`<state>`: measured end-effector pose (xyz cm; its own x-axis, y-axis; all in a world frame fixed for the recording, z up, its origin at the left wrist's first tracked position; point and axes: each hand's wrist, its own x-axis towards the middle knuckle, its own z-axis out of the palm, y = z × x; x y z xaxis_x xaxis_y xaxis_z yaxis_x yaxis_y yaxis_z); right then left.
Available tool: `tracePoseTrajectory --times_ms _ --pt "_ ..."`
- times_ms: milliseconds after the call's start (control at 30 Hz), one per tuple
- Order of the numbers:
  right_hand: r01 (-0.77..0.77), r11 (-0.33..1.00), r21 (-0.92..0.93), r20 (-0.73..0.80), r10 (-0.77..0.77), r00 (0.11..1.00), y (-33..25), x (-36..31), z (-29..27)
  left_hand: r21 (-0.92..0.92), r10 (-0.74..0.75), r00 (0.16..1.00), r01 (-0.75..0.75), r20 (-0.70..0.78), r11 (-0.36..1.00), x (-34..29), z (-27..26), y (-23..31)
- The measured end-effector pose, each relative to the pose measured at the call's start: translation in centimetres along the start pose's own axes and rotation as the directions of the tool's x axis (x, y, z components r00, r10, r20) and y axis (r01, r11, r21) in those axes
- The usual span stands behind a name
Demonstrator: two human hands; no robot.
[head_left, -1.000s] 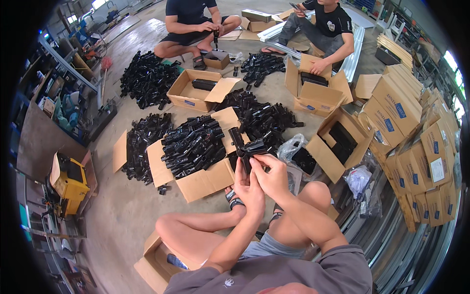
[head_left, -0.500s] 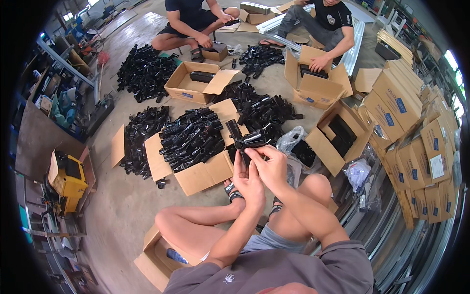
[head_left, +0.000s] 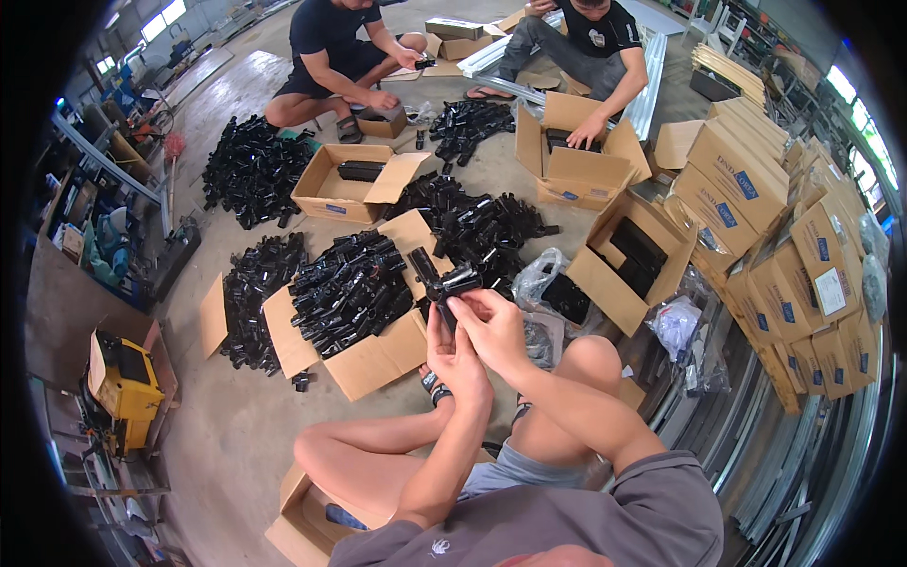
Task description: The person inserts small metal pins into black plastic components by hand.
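Observation:
In front of my raised knees, both hands hold up a glossy black branched connector [head_left: 460, 280], its tube-like arms pointing up, right and down. My left hand [head_left: 455, 361] grips it from below, thumb and fingers closed around the lower arm. From the right, my right hand [head_left: 493, 329] pinches it near the joint; the fingers partly hide it. Just beyond stands an open carton [head_left: 380, 367] heaped with similar black parts [head_left: 342, 288]. More of them lie in a loose pile [head_left: 477, 222] behind it and another pile [head_left: 255, 293] to its left.
Two people sit opposite: one holds a small black part [head_left: 425, 63], the other has a hand in an open carton [head_left: 576, 194]. Another carton [head_left: 614, 288] with black pieces stands right, near stacked closed cartons [head_left: 737, 180] and long metal profiles [head_left: 746, 463]. A yellow machine [head_left: 137, 397] is left.
My view has swung slightly, so the scene sits further left. Both hands keep hold of the black connector, which looks slightly turned. Nothing has been let go.

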<state>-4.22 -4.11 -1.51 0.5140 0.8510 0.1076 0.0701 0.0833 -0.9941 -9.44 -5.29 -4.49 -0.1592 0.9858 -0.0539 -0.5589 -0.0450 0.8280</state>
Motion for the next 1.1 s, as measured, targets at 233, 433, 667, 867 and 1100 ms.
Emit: tracePoseTrajectory --times_ms 233,433,667,867,1100 --pt "0.067 0.993 -0.101 0.052 -0.062 0.997 0.3 0.2 0.0 -0.012 -0.001 1.000 0.001 0.005 1.000 0.1 -0.5 0.2" --pt "-0.085 0.993 0.085 0.050 0.081 0.995 1.0 0.2 -0.3 -0.015 -0.004 1.000 0.004 0.015 1.000 -0.1 -0.4 -0.1" --pt "0.043 0.998 -0.052 0.045 -0.041 0.998 1.2 0.0 -0.2 0.005 0.014 1.000 -0.014 0.019 1.000 0.0 -0.4 0.2" --pt "-0.026 1.000 -0.006 0.012 0.026 1.000 0.8 0.0 0.2 0.026 0.033 0.999 -0.033 0.008 0.999 0.2 -0.5 -0.4" --pt "-0.045 0.999 0.021 -0.013 0.045 0.999 2.1 -0.1 0.4 -0.040 -0.027 1.000 0.027 0.003 0.999 0.2 -0.7 -0.9"
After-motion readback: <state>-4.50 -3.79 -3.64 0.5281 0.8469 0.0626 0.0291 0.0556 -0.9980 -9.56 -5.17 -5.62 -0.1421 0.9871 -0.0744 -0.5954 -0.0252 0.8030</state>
